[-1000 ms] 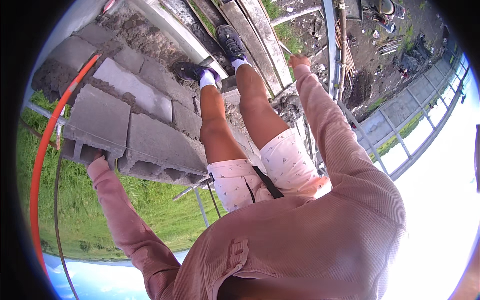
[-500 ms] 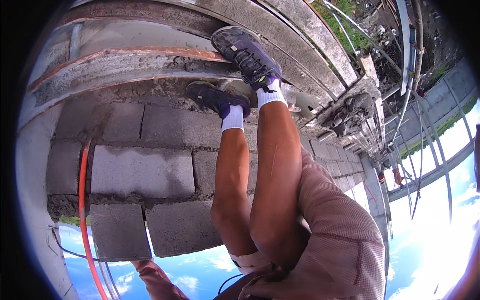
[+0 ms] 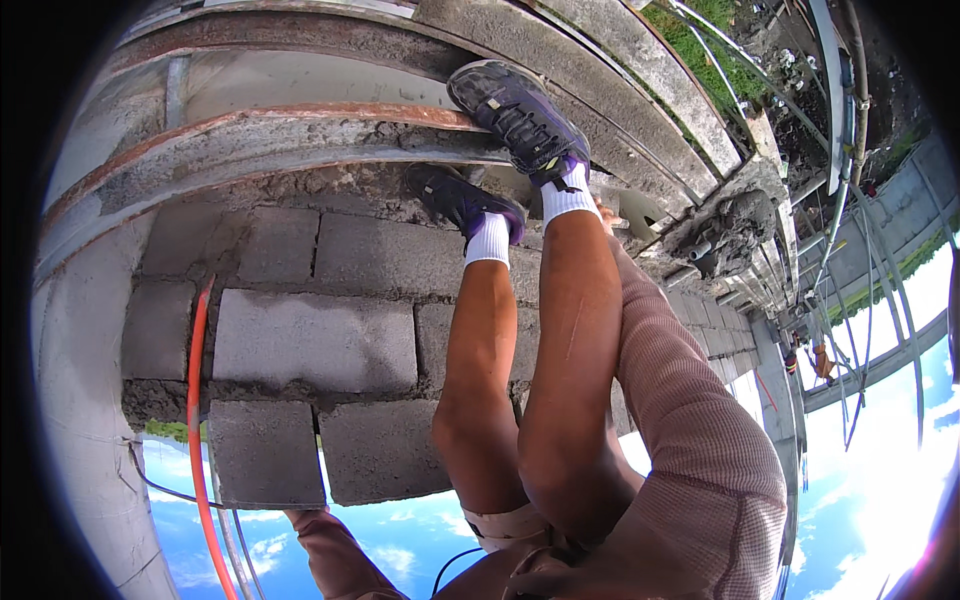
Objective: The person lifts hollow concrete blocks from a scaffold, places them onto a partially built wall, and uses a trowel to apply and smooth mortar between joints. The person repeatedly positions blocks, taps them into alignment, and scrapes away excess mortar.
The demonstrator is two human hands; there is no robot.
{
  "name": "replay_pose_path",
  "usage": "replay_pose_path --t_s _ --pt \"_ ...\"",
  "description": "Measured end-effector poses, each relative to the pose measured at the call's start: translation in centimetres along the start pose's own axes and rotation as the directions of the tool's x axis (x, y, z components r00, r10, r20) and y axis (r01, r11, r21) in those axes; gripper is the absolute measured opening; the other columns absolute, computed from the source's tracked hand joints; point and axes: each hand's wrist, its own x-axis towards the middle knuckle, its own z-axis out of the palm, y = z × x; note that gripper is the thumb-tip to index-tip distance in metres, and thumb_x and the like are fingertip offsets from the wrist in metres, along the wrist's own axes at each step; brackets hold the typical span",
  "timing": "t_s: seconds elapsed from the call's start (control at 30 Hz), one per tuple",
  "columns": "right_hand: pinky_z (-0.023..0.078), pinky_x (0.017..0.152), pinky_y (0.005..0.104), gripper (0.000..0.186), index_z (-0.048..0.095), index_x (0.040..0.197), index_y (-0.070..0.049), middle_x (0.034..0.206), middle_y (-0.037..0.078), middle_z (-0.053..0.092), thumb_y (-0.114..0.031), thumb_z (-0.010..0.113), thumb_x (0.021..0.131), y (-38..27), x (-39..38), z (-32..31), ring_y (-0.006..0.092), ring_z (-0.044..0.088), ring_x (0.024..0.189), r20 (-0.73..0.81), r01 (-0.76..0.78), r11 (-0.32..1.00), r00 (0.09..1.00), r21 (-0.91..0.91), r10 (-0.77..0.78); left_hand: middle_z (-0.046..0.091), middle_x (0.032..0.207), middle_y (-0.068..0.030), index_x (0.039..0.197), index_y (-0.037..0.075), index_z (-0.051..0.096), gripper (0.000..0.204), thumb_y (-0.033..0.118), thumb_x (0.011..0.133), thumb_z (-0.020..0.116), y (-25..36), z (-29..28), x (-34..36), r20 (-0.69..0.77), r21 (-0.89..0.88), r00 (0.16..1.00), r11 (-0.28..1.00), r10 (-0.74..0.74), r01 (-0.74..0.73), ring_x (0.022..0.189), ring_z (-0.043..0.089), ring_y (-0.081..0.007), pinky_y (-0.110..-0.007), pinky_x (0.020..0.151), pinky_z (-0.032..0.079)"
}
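My left hand [image 3: 307, 517] is at the lower edge of a grey concrete block [image 3: 266, 455] in the block wall. Most of that hand is behind the block, so its fingers do not show. My right arm reaches down beside my right shin. Only a small part of my right hand [image 3: 607, 217] shows past the leg, near my shoe [image 3: 522, 115]. Close to it lies a flat greyish piece with a rounded dark gap [image 3: 640, 212], too unclear to name. Whether the right hand grips anything is hidden.
My feet are by a rusty metal beam [image 3: 300, 130] and mortar-stained planks [image 3: 640, 130]. A lump of wet mortar [image 3: 730, 230] sits at the right. An orange tube [image 3: 197, 370] runs up the wall at left. Poles [image 3: 840, 130] and a distant person [image 3: 822, 362] appear far right.
My right arm has stretched down along my shin, and part of the right hand now shows near the shoe. The whole view has shifted slightly. My left hand stays at the block's edge.
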Motion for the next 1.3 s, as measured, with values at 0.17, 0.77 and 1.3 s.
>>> replay_pose_path --t_s 0.17,0.77,1.3 --pt "0.049 0.105 0.0445 0.076 0.061 0.134 -0.009 0.135 0.013 0.064 -0.064 0.069 0.082 1.9 1.4 0.2 0.0347 0.061 0.126 -0.025 0.006 0.999 1.000 -0.031 -0.006 0.073 0.109 -0.0073 0.118 0.005 0.068 0.039 0.029 0.088 0.075 -1.3 -0.2 -0.3 0.001 -0.007 0.999 0.999 -0.033 0.033 0.097 0.067 -0.0266 -0.043 0.083 0.054" --pt "0.052 0.101 0.0440 0.073 0.066 0.125 -0.007 0.126 0.015 0.069 -0.062 0.074 0.078 5.1 2.4 -0.5 0.0334 0.065 0.120 0.004 0.026 0.988 1.000 -0.154 -0.026 0.072 0.112 -0.0075 0.119 0.006 0.068 0.040 0.033 0.091 0.072 -2.4 0.0 -0.3 0.008 -0.089 1.000 0.996 -0.006 0.007 0.101 0.067 -0.0269 -0.044 0.086 0.055" --pt "0.053 0.100 0.0455 0.066 0.068 0.121 -0.005 0.119 0.019 0.072 -0.050 0.076 0.073 14.3 -11.5 -12.9 0.0360 0.068 0.114 0.104 0.199 0.883 0.980 -0.425 -0.170 0.072 0.114 -0.0076 0.120 0.007 0.068 0.040 0.037 0.093 0.069 0.4 1.3 2.5 0.121 -0.086 0.993 0.996 0.004 0.007 0.104 0.067 -0.0270 -0.045 0.089 0.055"
